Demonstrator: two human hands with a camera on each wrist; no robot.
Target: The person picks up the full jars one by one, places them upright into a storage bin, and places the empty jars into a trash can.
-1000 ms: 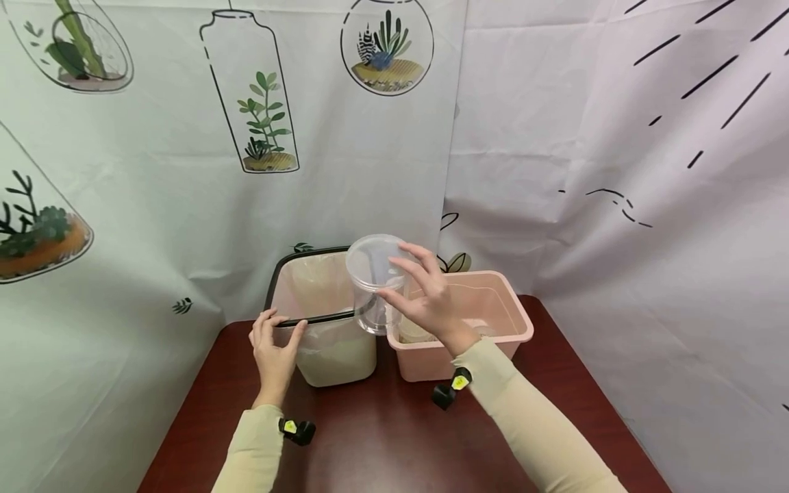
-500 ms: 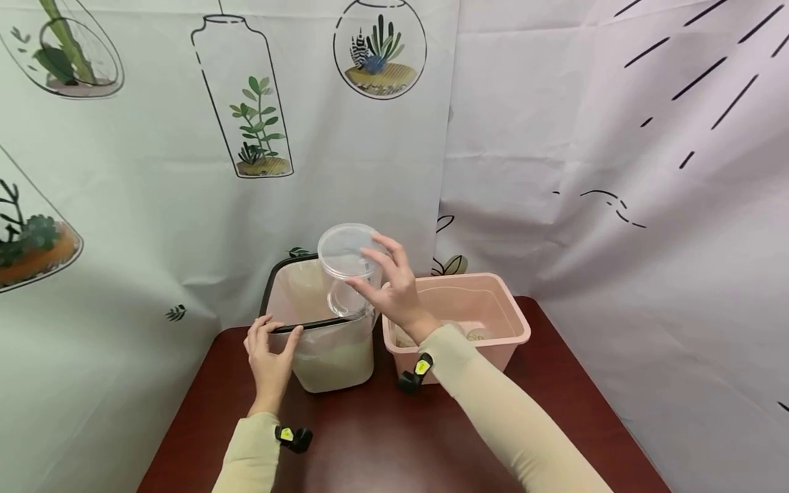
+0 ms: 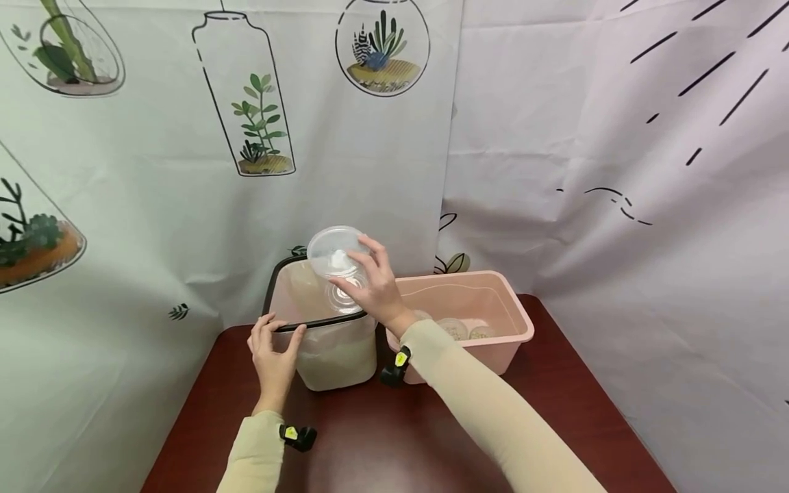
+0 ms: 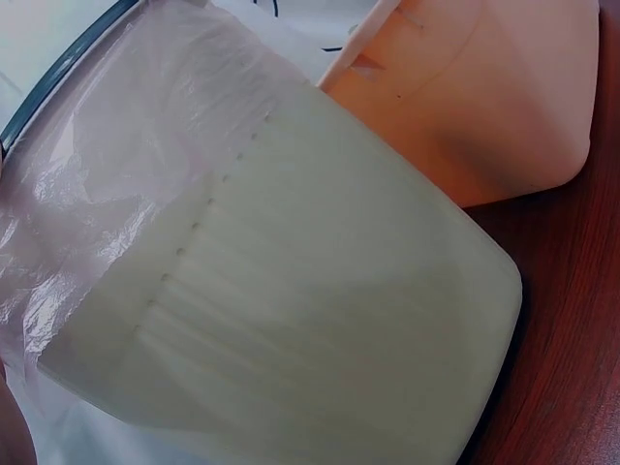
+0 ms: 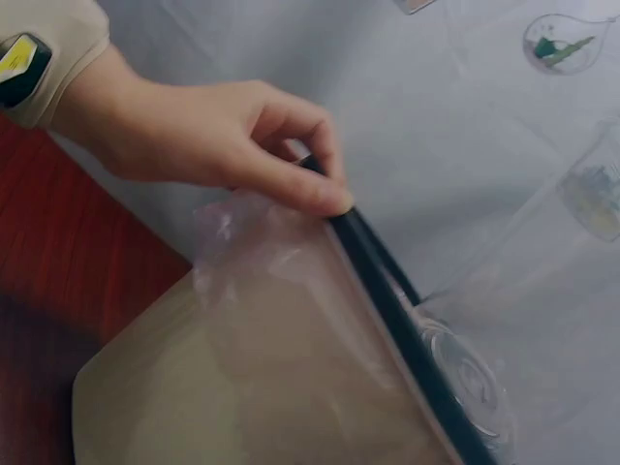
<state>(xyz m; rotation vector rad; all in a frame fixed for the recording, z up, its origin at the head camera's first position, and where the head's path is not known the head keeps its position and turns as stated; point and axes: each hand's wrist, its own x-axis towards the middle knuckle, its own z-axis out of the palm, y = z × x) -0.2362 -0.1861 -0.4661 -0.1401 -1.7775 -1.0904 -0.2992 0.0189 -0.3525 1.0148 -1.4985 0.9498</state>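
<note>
My right hand (image 3: 377, 287) holds a clear round plastic tub (image 3: 327, 255) by its upper side, with thumb and fingers spread around the rim. The tub is tilted above the opening of a pale trash can (image 3: 339, 366), and its ringed base faces down into it. Whether a lid covers the tub I cannot tell. My left hand (image 3: 272, 359) pinches the can's black rim (image 3: 320, 322) at the near left corner. A thin translucent liner (image 5: 281, 291) is folded over that rim. In the right wrist view the tub's base (image 5: 470, 378) shows just past the rim.
A pink rectangular bin (image 3: 518, 329) stands right of the can, holding several round clear pieces (image 3: 453, 329) with pale speckles. Both stand on a dark red table (image 3: 370, 445). A printed white cloth (image 3: 524, 137) hangs close behind.
My right hand has carried the clear tub left, from between the two bins to above the trash can. The left hand keeps its hold on the rim.
</note>
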